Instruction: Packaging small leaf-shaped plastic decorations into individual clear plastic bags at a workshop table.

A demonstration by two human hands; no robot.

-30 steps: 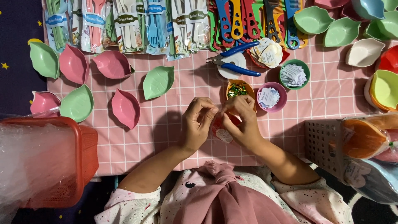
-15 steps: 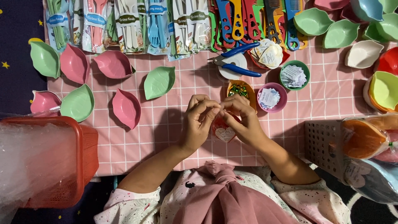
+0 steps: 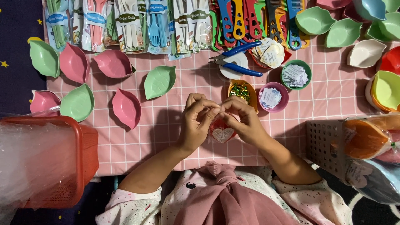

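My left hand (image 3: pixel 197 122) and my right hand (image 3: pixel 246 121) meet at the middle of the pink checked cloth (image 3: pixel 175 137). Their fingertips pinch together at the top of a small red wrapped packet (image 3: pixel 222 132) with a white heart-shaped tag on its front. The packet hangs between both palms, partly hidden by my fingers. Just beyond my hands stands an orange bowl (image 3: pixel 241 90) holding shiny green and gold bits.
Leaf-shaped pink and green dishes (image 3: pixel 126 107) lie to the left. Blue-handled pliers (image 3: pixel 233 59) rest on a white lid. Small bowls of paper tags (image 3: pixel 272 97) sit right of centre. Packed cutlery and combs line the far edge. A red basket (image 3: pixel 50 162) stands at the near left.
The packet has turned between my fingers so its heart-shaped tag now faces up. Both hands stayed in place, shifting slightly toward me.
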